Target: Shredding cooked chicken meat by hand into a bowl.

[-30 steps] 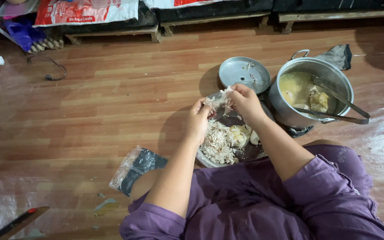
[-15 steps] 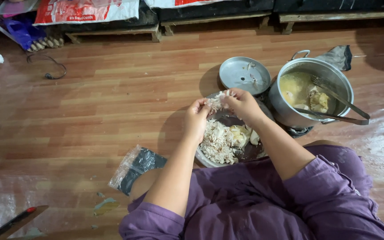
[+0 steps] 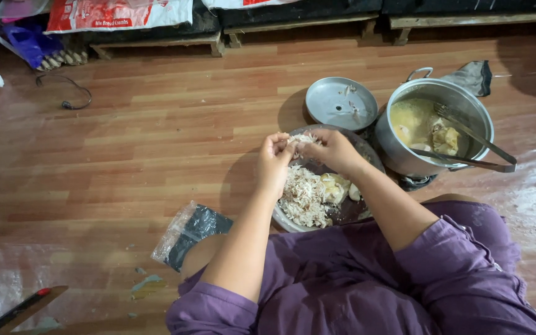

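Note:
My left hand (image 3: 273, 162) and my right hand (image 3: 332, 149) meet over the far side of a dark round plate (image 3: 367, 155) on the wooden floor. Both pinch one pale piece of cooked chicken (image 3: 299, 140) between their fingertips. On the plate below lies a heap of shredded chicken (image 3: 302, 197), with a few whole pale chunks (image 3: 336, 186) beside it. My arms in purple sleeves reach over my lap towards the plate.
A metal pot (image 3: 404, 155) of yellowish broth with chicken pieces stands right of the plate, metal tongs (image 3: 473, 149) resting across it. Its lid (image 3: 340, 103) lies upturned behind the plate. A plastic bag (image 3: 187, 232) lies at my left knee. A knife (image 3: 20, 307) lies bottom left.
Both hands stay at the far edge of the plate and have shifted slightly while pulling at the chicken piece. Nothing else has moved.

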